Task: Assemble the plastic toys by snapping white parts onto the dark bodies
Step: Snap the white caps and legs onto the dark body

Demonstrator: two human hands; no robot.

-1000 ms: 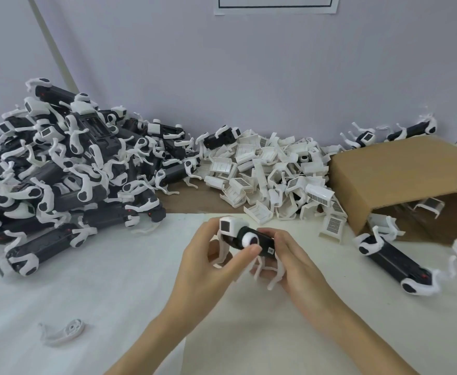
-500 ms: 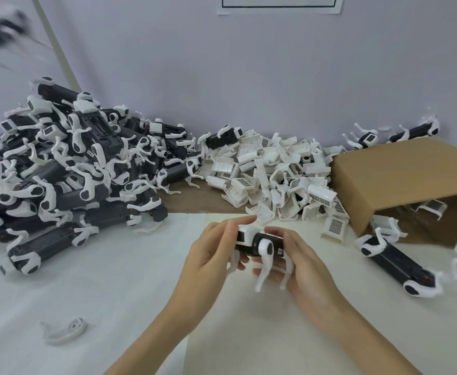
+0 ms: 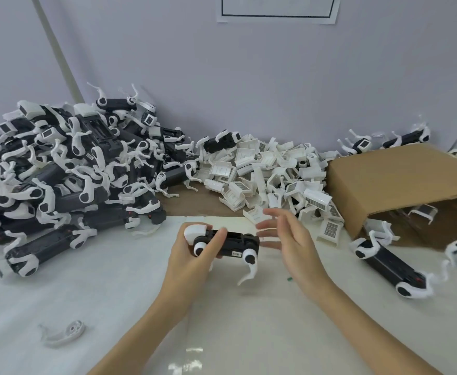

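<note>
Heap of assembled toys (image 3: 67, 171) lying left, white parts pile (image 3: 270, 177) behind, cardboard box (image 3: 400, 182) right. Left hand (image 3: 192, 255) gripping toy dog body (image 3: 227, 243); right hand (image 3: 292, 239) hovering beside, fingers spread, touching nothing.

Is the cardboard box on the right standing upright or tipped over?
Tipped over. The cardboard box lies on its side on the table, its opening facing forward, with white parts visible inside.

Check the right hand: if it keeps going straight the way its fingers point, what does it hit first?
The right hand is open, fingers aimed left and slightly away from the person. First in that line is probably the rear end of the toy body, which the left hand grips. Depth is unclear; it might pass just behind it.
</note>
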